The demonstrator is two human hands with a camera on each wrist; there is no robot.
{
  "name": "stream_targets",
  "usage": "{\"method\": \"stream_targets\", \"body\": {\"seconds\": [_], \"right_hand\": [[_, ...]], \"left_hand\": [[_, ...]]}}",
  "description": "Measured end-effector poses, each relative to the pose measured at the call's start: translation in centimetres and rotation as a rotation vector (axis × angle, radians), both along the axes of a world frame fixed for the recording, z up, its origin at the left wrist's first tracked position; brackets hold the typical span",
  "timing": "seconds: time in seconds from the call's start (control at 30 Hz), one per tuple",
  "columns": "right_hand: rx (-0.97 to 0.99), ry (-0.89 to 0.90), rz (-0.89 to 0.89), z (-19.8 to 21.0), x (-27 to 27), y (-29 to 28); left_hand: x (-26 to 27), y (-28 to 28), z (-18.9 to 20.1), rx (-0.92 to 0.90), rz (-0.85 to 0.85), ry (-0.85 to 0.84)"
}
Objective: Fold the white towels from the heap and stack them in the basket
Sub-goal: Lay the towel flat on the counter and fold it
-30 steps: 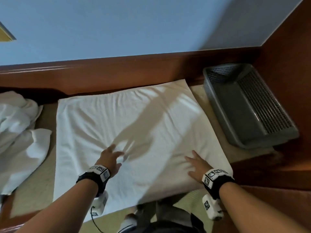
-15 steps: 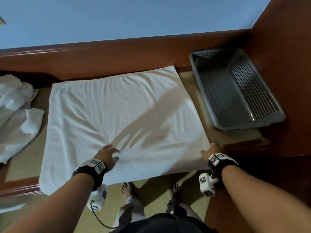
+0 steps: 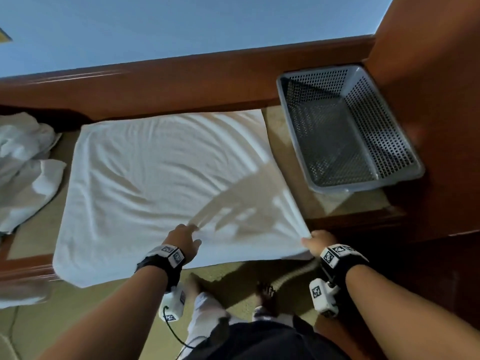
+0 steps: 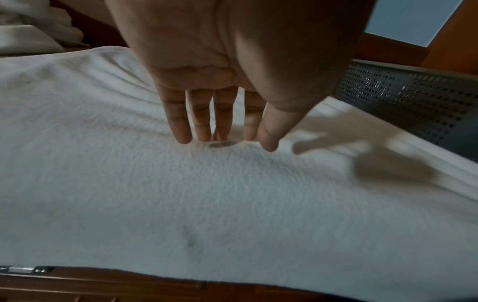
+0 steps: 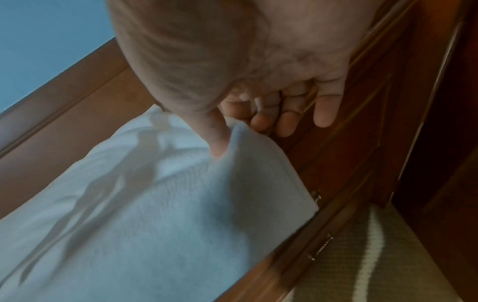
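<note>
While the left hand (image 3: 183, 239) presses straight fingers (image 4: 181, 130) flat near the towel's (image 3: 161, 183) front edge as an anchor, the right hand (image 3: 318, 242) pinches its front right corner at the counter (image 3: 283, 141) edge, probably to fold; the basket (image 3: 384, 178) sits at the counter's right end, with nothing in it.

The towel (image 3: 161, 183) lies spread between the heap (image 3: 23, 165) at left and basket (image 3: 345, 131) at right.

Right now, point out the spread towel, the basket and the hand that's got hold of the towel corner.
spread towel (image 3: 161, 183): head view, middle of its flat top.
basket (image 3: 345, 189): head view, near rim.
right hand (image 3: 320, 241): head view, back of the hand pinching the towel's near right corner.
</note>
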State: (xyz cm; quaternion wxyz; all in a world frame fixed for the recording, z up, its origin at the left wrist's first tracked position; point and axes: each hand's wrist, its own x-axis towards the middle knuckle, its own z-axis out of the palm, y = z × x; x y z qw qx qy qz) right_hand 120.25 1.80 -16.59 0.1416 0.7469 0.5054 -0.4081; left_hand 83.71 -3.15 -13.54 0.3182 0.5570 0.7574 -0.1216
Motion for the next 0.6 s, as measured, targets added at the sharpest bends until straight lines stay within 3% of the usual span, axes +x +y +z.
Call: {"method": "stream_targets", "body": {"seconds": [0.27,0.4,0.6], "right_hand": [[0.284,-0.05,-0.04,1.9,-1.1,0.2],[0.371,-0.025,0.147,2.7,-3.5,1.3],[0.239,0.04,0.384,4.4,-9.9,2.3]], "left_hand": [[0.2,-1.5,-0.2,-0.026,-0.063,0.027],[-1.8,-2.5,-0.2,-0.031,-0.049,0.05],[-7.7,-5.0,-0.3,-0.043,0.049,0.107]]}}
